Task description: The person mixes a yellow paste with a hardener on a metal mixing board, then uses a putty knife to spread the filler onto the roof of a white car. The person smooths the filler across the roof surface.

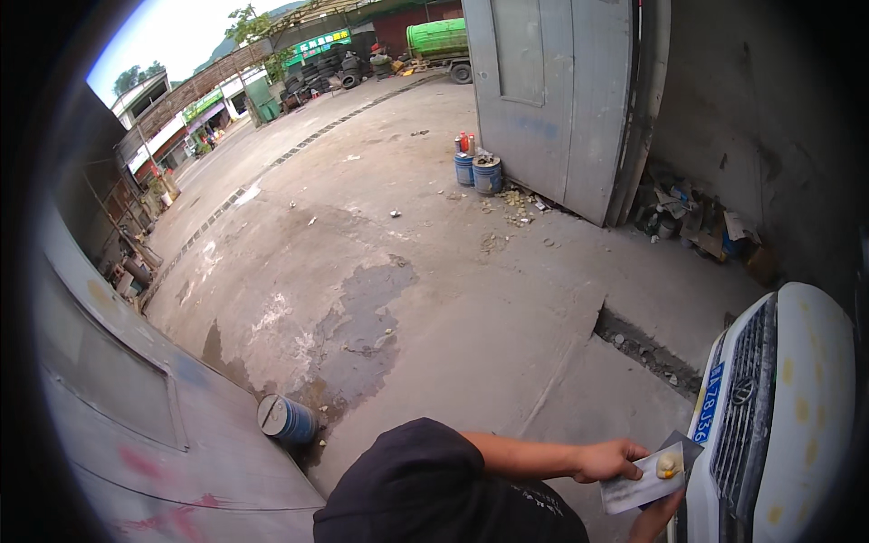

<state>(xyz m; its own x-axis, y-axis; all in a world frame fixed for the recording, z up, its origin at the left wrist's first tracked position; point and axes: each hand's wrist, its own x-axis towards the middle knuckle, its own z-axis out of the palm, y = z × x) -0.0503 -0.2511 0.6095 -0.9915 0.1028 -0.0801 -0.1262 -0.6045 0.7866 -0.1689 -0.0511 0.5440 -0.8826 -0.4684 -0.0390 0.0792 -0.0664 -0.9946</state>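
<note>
My left hand (608, 460) reaches in from a black sleeve (412, 489) and grips the left edge of a flat, pale putty board (629, 491), thumb on top. A lump of cream-yellow putty (668, 465) with a small orange-yellow spot sits on the board's right part. From below, my right hand (659, 518) closes at the board's lower edge; its fingers are partly hidden. Behind the far right corner of the board a dark grey flat piece (692, 447) sticks out, and which hand holds it I cannot tell. Beside both hands is the front of a white vehicle (783, 389) with yellowish patches.
A narrow trench (647, 351) cuts the concrete floor before the vehicle. A blue drum (288, 419) stands by the left metal door (118, 362). Blue buckets (487, 176) stand beside the right metal door (552, 100). Rubbish (701, 222) lies along the right wall. A wet patch (367, 317) darkens the floor.
</note>
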